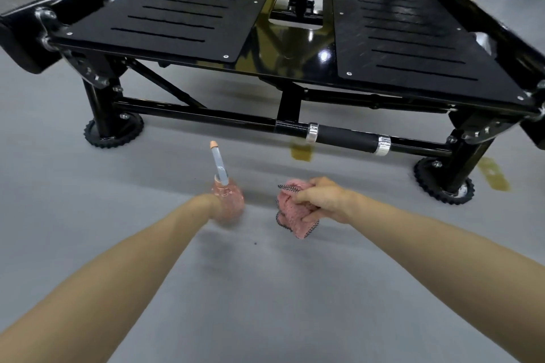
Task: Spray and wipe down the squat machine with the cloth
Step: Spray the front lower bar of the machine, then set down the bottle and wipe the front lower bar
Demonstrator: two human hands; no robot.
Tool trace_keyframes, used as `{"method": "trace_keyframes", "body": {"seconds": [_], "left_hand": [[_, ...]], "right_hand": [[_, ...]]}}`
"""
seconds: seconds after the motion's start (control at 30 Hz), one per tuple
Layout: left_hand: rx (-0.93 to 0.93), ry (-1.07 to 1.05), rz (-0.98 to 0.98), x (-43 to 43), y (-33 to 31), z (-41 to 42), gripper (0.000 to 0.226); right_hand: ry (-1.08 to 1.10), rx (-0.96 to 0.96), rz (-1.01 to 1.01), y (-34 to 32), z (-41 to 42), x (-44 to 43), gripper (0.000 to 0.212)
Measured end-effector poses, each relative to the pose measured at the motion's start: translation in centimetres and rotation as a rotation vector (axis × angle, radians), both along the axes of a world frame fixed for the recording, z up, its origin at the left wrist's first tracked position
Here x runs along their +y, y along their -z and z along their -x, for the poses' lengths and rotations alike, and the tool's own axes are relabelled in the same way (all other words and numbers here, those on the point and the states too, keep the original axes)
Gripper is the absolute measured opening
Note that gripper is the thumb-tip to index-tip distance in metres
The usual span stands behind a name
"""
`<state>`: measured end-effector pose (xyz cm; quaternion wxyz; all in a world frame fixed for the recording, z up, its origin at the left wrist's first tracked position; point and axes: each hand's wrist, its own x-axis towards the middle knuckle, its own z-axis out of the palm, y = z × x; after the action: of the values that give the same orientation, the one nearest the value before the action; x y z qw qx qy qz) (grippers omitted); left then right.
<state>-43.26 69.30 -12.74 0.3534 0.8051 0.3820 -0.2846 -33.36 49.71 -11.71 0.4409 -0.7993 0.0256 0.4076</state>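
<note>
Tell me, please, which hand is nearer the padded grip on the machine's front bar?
Right. The right hand, holding the cloth, is just below the grip; the left hand, holding the spray bottle, is farther left.

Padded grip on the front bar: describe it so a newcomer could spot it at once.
Start at the black squat machine with two slotted foot plates. Follow the low front crossbar toward the right. The grip is the matte sleeve, alone in being capped by a silver collar at each end.
</note>
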Motion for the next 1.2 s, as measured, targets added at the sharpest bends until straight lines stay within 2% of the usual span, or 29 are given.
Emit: {"method": "trace_keyframes", "body": {"seconds": [0.07, 0.1, 0.2, 0.27, 0.33, 0.4, 0.47, 0.6, 0.7, 0.8, 0.87, 0.93, 1.07, 1.13, 1.2], "left_hand": [[0.099, 0.057, -0.005, -1.9, -0.6, 0.5, 0.039], [0.096, 0.067, 0.073, -2.8, -0.8, 0.6, 0.048], [-0.103, 0.018, 0.390, -5.7, -1.0, -0.6, 0.055], [-0.214, 0.022, 0.500, -7.7, -1.6, -1.1, 0.053], [-0.304, 0.032, 0.577, -9.2, -2.1, -1.5, 0.040], [-0.380, 0.035, 0.608, -10.0, -2.1, -2.0, 0.022], [-0.449, 0.074, 0.580, -10.9, -2.3, -2.7, 0.019], [-0.761, 0.187, 0.298, -14.2, -3.8, -4.6, 0.018], [-0.992, 0.289, -0.019, -17.0, -6.3, -5.1, 0.025], [-1.291, 0.209, -0.277, -18.2, -8.5, -6.2, 0.019], [-1.432, 0.209, -0.421, -18.4, -9.2, -8.2, 0.021], [-1.437, 0.357, -0.578, -18.5, -8.5, -10.4, 0.023], [-1.311, 0.842, -0.707, -18.7, -4.7, -12.6, 0.025], [-1.297, 0.925, -0.862, -18.7, -3.9, -13.2, 0.025], [-1.197, 1.005, -0.966, -19.0, -4.8, -13.4, 0.018]], "right_hand": [[0.005, 0.023, -0.024, -0.6, 0.2, -0.2, 0.044], [0.009, 0.030, -0.037, -1.0, 0.4, -0.2, 0.038], [0.012, 0.044, -0.073, -2.3, 1.1, -0.4, 0.007], [-0.020, 0.068, -0.098, -3.0, 1.3, -0.6, 0.014], [-0.008, 0.065, -0.115, -4.0, 1.4, -1.5, 0.016], [-0.021, 0.012, -0.075, -5.0, 1.3, -3.2, 0.017], [-0.034, -0.019, -0.034, -5.7, 1.2, -5.0, 0.020], [0.119, -0.155, 0.014, -6.4, 0.6, -8.1, 0.022], [0.397, -0.250, -0.147, -7.2, -0.1, -9.6, 0.016], [0.691, -0.320, -0.213, -8.3, -1.8, -11.0, 0.021], [0.780, -0.257, -0.228, -9.0, -2.9, -11.8, 0.020], [0.779, -0.247, -0.230, -9.1, -3.6, -12.1, 0.020], [0.745, -0.284, -0.222, -8.0, -4.6, -11.8, 0.023], [0.733, -0.311, -0.202, -7.3, -5.5, -11.6, 0.032], [0.740, -0.347, -0.200, -6.6, -6.4, -11.3, 0.041]]}}
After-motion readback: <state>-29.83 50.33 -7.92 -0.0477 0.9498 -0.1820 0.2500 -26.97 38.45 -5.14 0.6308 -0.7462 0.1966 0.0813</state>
